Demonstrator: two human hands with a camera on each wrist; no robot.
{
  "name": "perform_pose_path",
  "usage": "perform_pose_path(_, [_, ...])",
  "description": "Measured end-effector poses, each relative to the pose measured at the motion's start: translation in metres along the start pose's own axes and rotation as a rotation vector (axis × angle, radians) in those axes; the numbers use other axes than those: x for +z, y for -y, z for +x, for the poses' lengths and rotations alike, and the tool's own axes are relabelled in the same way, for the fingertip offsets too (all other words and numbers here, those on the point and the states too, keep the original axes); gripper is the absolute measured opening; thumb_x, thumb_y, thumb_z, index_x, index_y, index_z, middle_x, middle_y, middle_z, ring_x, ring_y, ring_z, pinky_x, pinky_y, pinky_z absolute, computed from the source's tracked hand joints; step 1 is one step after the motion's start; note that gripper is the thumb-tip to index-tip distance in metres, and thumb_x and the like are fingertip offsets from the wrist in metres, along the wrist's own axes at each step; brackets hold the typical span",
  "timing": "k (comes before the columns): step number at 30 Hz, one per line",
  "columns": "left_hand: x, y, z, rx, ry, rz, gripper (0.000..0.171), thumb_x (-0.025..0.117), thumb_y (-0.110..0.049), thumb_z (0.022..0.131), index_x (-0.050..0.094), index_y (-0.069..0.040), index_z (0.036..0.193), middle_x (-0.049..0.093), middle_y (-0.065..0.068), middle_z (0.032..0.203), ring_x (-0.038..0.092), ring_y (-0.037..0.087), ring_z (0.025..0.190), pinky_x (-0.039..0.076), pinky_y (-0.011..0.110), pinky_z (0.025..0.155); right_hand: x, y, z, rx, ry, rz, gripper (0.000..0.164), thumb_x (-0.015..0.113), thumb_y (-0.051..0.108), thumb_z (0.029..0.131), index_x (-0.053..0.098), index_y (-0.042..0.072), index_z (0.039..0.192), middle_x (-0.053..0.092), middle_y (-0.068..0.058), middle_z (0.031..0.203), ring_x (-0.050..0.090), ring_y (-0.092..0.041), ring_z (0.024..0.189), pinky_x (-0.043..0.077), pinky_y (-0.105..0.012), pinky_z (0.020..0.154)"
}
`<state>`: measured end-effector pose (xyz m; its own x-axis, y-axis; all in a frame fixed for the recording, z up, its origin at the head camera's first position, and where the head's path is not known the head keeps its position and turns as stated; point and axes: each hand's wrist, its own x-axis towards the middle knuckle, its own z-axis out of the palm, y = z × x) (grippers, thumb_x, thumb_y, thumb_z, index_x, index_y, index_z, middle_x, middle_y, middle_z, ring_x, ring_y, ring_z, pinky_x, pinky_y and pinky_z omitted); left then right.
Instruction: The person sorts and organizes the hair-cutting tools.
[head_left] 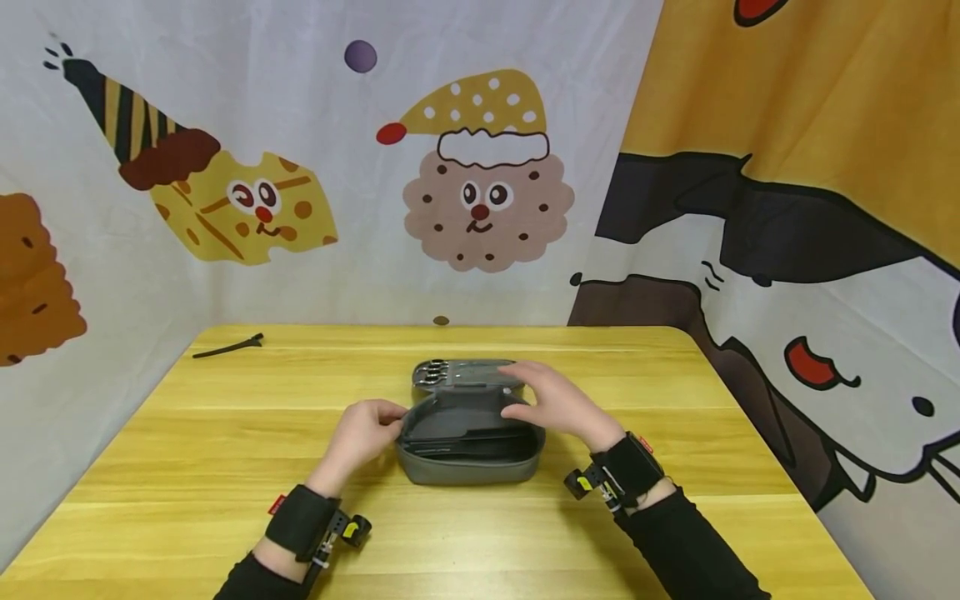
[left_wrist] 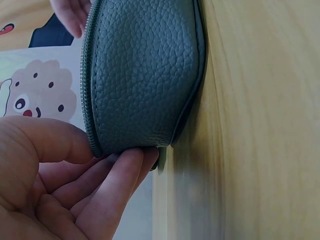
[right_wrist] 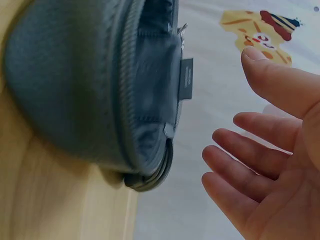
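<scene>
A grey-green leather zippered pouch (head_left: 468, 473) stands on the table with its lid (head_left: 480, 375) folded back behind it. Silver ringed metal pieces (head_left: 432, 372) show at the left of the lid, and dark flat items (head_left: 474, 446) lie inside the pouch. My left hand (head_left: 365, 435) pinches the pouch's left end; in the left wrist view the thumb lies at the zipper edge and the fingers against the leather side. Over the right side of the opening hovers my right hand (head_left: 555, 402), fingers spread. The right wrist view shows that hand (right_wrist: 270, 160) apart from the pouch, holding nothing.
A slim black clip (head_left: 228, 347) lies at the far left of the wooden table (head_left: 225, 492). Behind the table's back edge hangs a curtain (head_left: 300, 108) printed with cartoon figures, and another curtain section (head_left: 825, 108) runs along the right side.
</scene>
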<state>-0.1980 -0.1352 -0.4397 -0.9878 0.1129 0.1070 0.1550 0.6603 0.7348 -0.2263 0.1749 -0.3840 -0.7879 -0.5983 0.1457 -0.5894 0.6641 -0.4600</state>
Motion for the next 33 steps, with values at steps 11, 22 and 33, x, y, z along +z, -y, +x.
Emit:
perform_pose_path(11, [0.0, -0.002, 0.0, 0.008, -0.011, 0.003, 0.016, 0.069, -0.002, 0.087, 0.078, -0.002, 0.099, 0.074, 0.008, 0.092, 0.068, 0.026, 0.089, 0.055, 0.047, 0.081, 0.002, -0.014, -0.016, 0.116, -0.011, 0.024, 0.064, 0.075, 0.025, 0.09, 0.05, -0.001, 0.143, 0.056, -0.02, 0.134, 0.056, -0.035, 0.119, 0.048, -0.046, 0.097])
perform_pose_path(22, [0.001, -0.001, 0.0, 0.008, -0.008, 0.002, 0.015, 0.069, -0.002, 0.087, 0.078, -0.003, 0.1, 0.074, 0.007, 0.093, 0.068, 0.025, 0.089, 0.055, 0.046, 0.08, 0.014, -0.024, -0.021, 0.152, 0.005, 0.019, 0.062, 0.074, 0.024, 0.091, 0.051, -0.006, 0.139, 0.056, -0.024, 0.135, 0.058, -0.039, 0.117, 0.048, -0.049, 0.097])
perform_pose_path(33, [0.001, 0.0, 0.0, 0.006, -0.008, 0.009, 0.015, 0.069, -0.002, 0.087, 0.078, -0.004, 0.099, 0.074, 0.006, 0.093, 0.068, 0.024, 0.088, 0.055, 0.046, 0.08, 0.026, -0.029, -0.023, 0.162, -0.029, 0.072, 0.047, 0.067, 0.013, 0.095, 0.054, -0.012, 0.133, 0.062, -0.026, 0.124, 0.064, -0.035, 0.107, 0.053, -0.046, 0.09])
